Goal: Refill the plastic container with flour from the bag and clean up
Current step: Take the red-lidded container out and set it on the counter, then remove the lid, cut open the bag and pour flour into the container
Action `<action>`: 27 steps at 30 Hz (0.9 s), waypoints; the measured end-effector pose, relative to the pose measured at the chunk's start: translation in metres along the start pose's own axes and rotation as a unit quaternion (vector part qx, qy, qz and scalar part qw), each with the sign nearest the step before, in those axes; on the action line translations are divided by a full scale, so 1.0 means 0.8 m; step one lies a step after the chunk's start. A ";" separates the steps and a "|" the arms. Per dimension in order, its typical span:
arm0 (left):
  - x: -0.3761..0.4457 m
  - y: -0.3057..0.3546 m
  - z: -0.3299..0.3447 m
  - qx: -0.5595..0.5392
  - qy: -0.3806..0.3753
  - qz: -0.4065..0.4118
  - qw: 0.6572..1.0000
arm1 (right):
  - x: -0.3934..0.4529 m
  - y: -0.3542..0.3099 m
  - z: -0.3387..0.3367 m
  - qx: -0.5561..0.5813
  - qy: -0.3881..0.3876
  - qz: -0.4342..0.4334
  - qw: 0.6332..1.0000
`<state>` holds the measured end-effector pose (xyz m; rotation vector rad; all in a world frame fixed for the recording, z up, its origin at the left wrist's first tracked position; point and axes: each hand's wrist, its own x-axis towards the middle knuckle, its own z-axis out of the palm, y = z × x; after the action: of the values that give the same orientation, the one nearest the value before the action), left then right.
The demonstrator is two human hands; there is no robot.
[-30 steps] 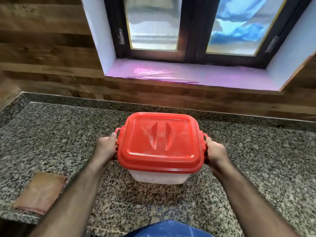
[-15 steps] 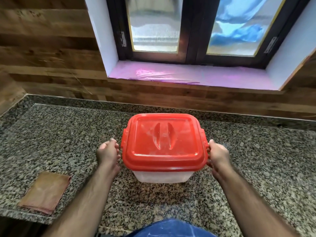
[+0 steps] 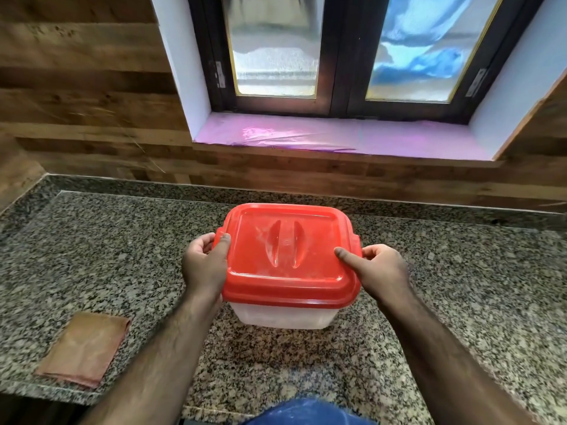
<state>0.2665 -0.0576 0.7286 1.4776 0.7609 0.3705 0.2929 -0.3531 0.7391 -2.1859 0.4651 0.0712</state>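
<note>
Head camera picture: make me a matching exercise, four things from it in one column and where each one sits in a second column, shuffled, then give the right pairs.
Things
1. red lid
2. folded brown cloth
3. left hand
4. right hand

Places
A. near the counter's front edge, far left, apart from the container
B. at the lid's right side, thumb on top of it
C. on top of the clear plastic container
D. at the lid's left side, thumb on top of it

Pairs: 1-C, 2-A, 3-D, 4-B
</note>
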 end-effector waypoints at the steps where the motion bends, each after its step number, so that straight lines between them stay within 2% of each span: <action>1: 0.000 0.001 -0.001 -0.004 0.002 0.003 1.000 | -0.003 -0.002 0.001 -0.010 0.006 -0.003 1.000; 6: -0.004 0.000 -0.011 -0.054 0.002 -0.019 0.998 | -0.017 -0.007 0.008 -0.019 0.047 -0.012 0.999; 10: -0.004 0.001 -0.021 -0.092 0.000 -0.045 0.995 | -0.022 -0.016 0.008 0.013 0.035 0.001 0.999; 14: -0.005 0.008 -0.028 -0.091 -0.017 -0.032 0.995 | -0.035 -0.036 -0.003 0.174 0.017 0.005 0.985; 17: -0.007 0.009 -0.029 -0.097 -0.020 -0.001 0.995 | -0.044 -0.061 -0.008 0.306 -0.043 0.031 0.950; 20: -0.027 0.008 -0.024 -0.043 0.032 0.113 0.992 | -0.063 -0.089 -0.017 0.416 -0.093 0.029 0.904; 23: -0.050 0.005 -0.018 -0.014 0.077 0.270 0.960 | -0.074 -0.112 -0.040 0.495 -0.081 -0.008 0.865; 25: -0.061 0.006 -0.013 -0.017 0.077 0.365 0.928 | -0.071 -0.122 -0.062 0.544 -0.047 -0.033 0.837; 27: -0.068 0.007 -0.003 -0.003 0.032 0.442 0.897 | -0.060 -0.127 -0.081 0.577 -0.005 -0.056 0.815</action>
<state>0.2274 -0.0907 0.7469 1.7487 0.0807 1.1069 0.2771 -0.3336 0.8660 -0.9924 0.2455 -0.2191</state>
